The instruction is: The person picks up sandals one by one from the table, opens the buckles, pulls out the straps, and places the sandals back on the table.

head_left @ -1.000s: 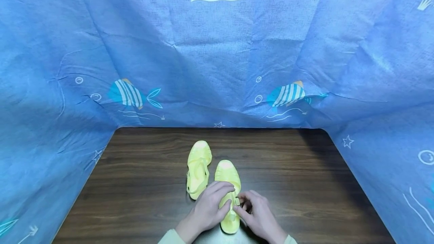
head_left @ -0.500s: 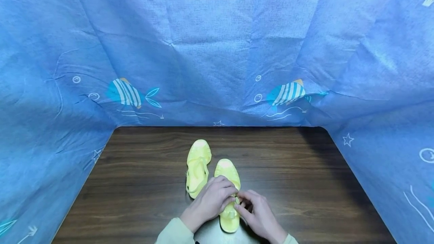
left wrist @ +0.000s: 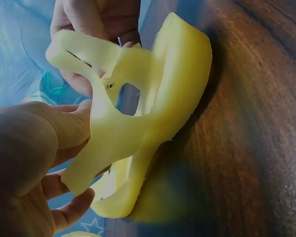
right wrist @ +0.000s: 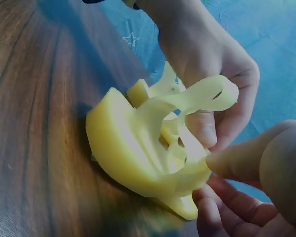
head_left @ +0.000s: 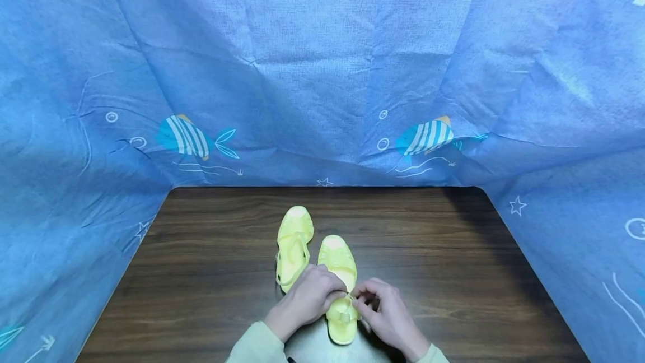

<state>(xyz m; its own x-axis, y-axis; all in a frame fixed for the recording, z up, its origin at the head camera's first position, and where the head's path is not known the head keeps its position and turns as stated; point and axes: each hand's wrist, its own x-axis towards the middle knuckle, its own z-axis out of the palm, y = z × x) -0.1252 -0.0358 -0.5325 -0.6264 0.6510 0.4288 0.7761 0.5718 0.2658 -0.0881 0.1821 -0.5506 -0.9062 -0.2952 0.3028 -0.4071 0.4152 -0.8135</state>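
A pale yellow sandal lies on the table, toe away from me, between my two hands. My left hand comes over its left side and pinches the ankle strap. From the right, my right hand grips the strap's other side, thumb and fingertips at its edge in the right wrist view. The fingertips of both hands nearly meet above the sandal's middle. Raised straps at the heel show a slot and a small hole. Palms hide part of the footbed in the head view.
The matching yellow sandal lies just left and farther off, its heel close to my left hand. Both rest on a dark wood-grain table. A blue fish-print cloth hangs behind and along both sides.
My left hand has shifted right and over the nearer sandal, its fingertips drawing in toward those of my right hand at the strap. Both sandals stay in place.
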